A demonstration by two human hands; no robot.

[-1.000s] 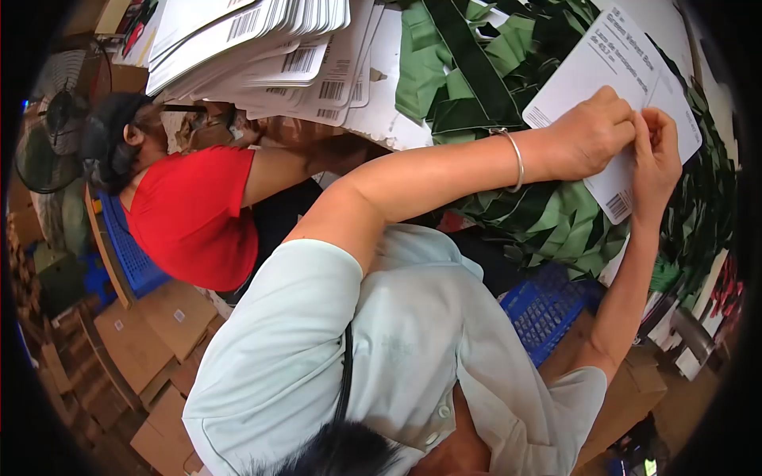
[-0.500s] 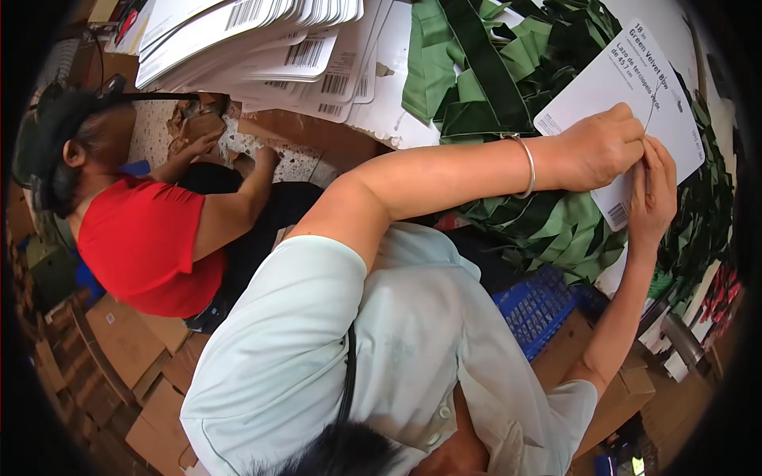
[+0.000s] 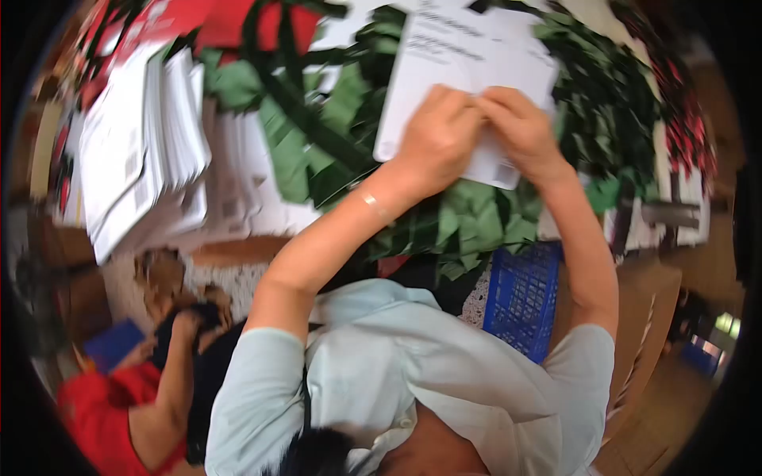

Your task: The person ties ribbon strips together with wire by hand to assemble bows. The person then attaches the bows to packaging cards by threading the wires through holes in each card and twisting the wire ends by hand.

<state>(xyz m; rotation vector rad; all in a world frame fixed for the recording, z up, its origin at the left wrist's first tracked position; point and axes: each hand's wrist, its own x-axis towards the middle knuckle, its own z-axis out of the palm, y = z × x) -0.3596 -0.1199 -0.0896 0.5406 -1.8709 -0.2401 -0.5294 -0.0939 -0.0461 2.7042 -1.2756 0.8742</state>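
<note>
A large white product card (image 3: pixel 444 63) with blurred print lies over green velvet ribbon bows (image 3: pixel 325 151). My left hand (image 3: pixel 444 131), with a bracelet on its wrist, is closed over the card's middle, its fingertips pinched. My right hand (image 3: pixel 520 131) meets it there, its thumb and fingers pressed together against the left fingertips. Whatever thin thing the fingers pinch is too small and blurred to make out. More dark green bows (image 3: pixel 607 111) lie to the right of the card, and lighter green ribbon hangs below it.
A thick stack of white cards (image 3: pixel 151 135) stands at left on the table, beside a red sheet (image 3: pixel 222 28). A blue plastic crate (image 3: pixel 520 297) is below the table edge. At lower left sits a person in a red shirt (image 3: pixel 111 412). Cardboard (image 3: pixel 643 325) stands at right.
The view has swung, so the card and hands appear further left and the card stack lower. Both hands stay pinched together at the card. The seated person appears lower in the frame.
</note>
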